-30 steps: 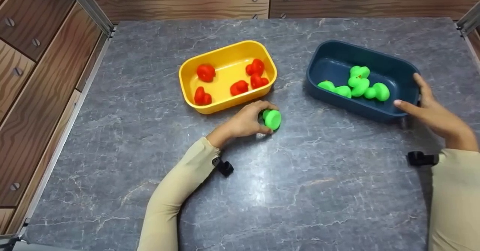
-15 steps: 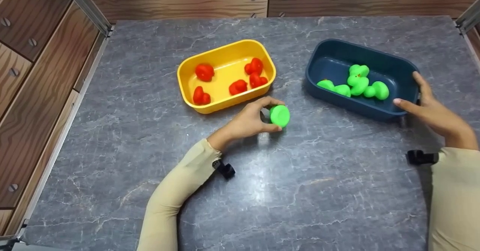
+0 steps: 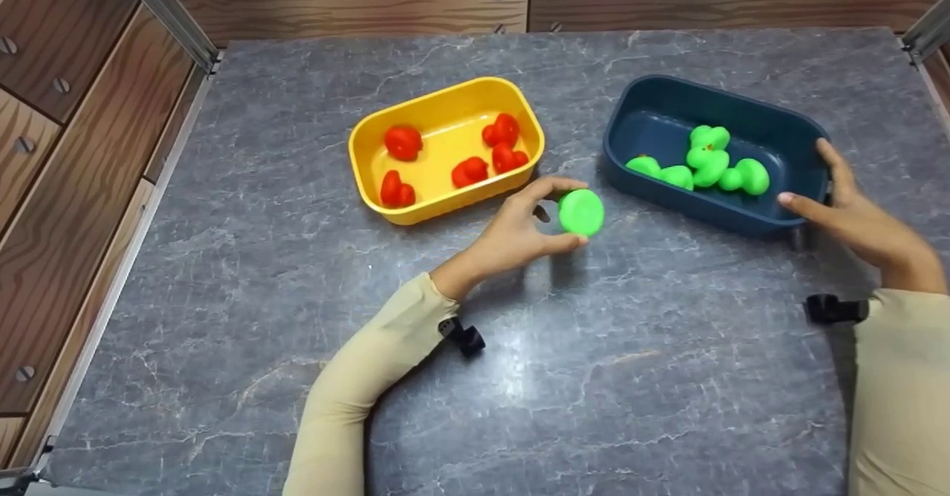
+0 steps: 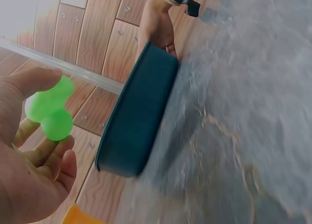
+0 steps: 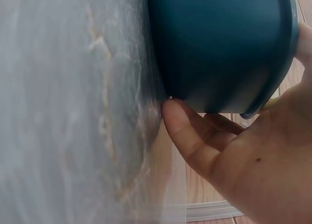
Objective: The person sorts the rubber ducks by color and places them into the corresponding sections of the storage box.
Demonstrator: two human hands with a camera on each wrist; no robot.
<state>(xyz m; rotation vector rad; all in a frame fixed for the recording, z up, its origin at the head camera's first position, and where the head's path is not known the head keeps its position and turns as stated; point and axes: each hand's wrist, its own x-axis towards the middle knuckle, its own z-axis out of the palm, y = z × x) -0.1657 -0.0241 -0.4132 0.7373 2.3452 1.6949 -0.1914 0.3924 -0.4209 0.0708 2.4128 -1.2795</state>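
Note:
My left hand (image 3: 516,232) pinches a green toy duck (image 3: 581,212) between thumb and fingers, held above the table with its flat base facing the head camera. In the left wrist view the same duck (image 4: 52,107) shows its rounded body and head. My right hand (image 3: 868,229) grips the right end of a dark blue bin (image 3: 668,197), thumb over the rim. From the right wrist, several fingers (image 5: 187,131) appear against the bin's outer wall (image 5: 219,48). Several green ducks (image 3: 709,167) lie inside that bin.
A yellow bin (image 3: 445,110) stands left of the blue one, behind my left hand, with several red toy ducks (image 3: 403,142) in it. The grey marbled table (image 3: 594,377) is bounded by wood-patterned panels (image 3: 356,10) at the back and left.
My left hand has lifted the green duck from near the yellow bin's front and carried it right, toward the blue bin. The right hand stays at the blue bin's end.

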